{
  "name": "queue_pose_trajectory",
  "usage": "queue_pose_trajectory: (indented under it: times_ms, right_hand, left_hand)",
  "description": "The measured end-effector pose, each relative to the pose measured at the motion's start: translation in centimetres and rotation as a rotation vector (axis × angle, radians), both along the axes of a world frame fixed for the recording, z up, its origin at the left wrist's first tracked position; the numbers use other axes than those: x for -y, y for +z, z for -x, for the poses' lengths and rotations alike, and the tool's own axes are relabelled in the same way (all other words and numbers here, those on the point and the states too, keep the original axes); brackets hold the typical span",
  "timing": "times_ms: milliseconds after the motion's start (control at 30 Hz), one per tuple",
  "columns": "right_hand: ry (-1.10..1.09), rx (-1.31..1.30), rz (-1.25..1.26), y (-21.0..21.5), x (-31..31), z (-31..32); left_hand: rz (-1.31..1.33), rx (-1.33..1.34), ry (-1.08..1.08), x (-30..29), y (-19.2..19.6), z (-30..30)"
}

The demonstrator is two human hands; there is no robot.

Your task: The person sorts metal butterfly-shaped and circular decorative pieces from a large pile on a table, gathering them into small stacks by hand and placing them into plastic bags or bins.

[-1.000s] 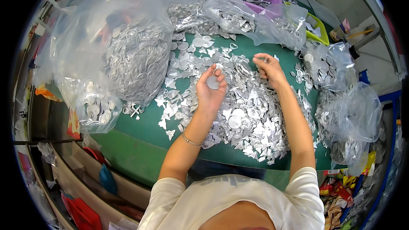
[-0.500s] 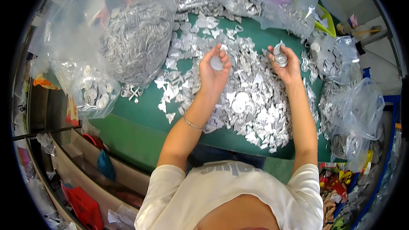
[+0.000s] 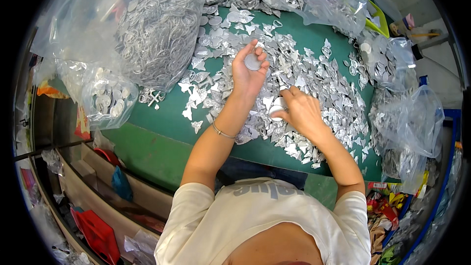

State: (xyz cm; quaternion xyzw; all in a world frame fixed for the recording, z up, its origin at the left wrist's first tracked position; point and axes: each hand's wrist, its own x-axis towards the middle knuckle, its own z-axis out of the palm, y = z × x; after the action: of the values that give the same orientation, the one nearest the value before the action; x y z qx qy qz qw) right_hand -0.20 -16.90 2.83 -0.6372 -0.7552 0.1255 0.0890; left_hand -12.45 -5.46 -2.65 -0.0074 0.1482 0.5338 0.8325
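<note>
Silvery stamped pieces point(image 3: 314, 83) cover the green tabletop point(image 3: 162, 137), so the right hand point(image 3: 299, 113), nearest, pinches a small stack of round discs point(image 3: 277, 109) low over them, while the left hand point(image 3: 248, 71), farther out, holds one flat disc point(image 3: 252, 62) up in its fingertips, beside the clear bag of rings point(image 3: 157, 39).

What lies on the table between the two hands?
In the head view, loose silver metal pieces on the green table fill the stretch between left hand and right hand.

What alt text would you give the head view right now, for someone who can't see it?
Seen from above, a person's left hand holds a round silver disc in its fingers while the right hand grips another silver piece over a pile of shiny metal cut-outs on a green table. Clear plastic bags of metal parts lie around it.
</note>
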Motion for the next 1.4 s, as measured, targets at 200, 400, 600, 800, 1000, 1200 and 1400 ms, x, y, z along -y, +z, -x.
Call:
queue_pose_trajectory:
  times_ms: [200, 400, 600, 800, 1000, 1200, 1400]
  right_hand:
    - [0.030, -0.168, -0.058, 0.6, 0.7, 0.5]
    - [-0.304, -1.001, -0.135, -2.5, 0.7, -4.0]
    - [-0.579, -2.453, 0.258, -1.5, 1.3, -10.6]
    - [-0.382, -2.620, 0.035, -2.4, 3.3, -14.4]
    - [-0.413, -2.499, 0.067, -1.4, 5.5, -13.1]
    - [-0.355, -2.701, 0.042, -1.7, 9.7, -14.2]
    - [-0.611, -2.546, -0.203, -2.5, 15.3, -16.3]
  left_hand:
    - [-0.043, 0.057, -0.031, -0.5, -0.9, -0.1]
    - [-0.027, 0.043, -0.024, -0.6, -0.8, -0.3]
    - [-0.013, 0.020, -0.021, -0.6, -0.6, -0.3]
    - [-0.012, 0.015, -0.019, -0.6, -0.7, -0.1]
    - [-0.004, 0.016, -0.021, -0.7, -0.6, 0.0]
    - [-0.020, 0.054, -0.045, -1.0, -1.2, 0.1]
    - [-0.128, 0.062, -0.052, -1.0, -1.5, 0.2]
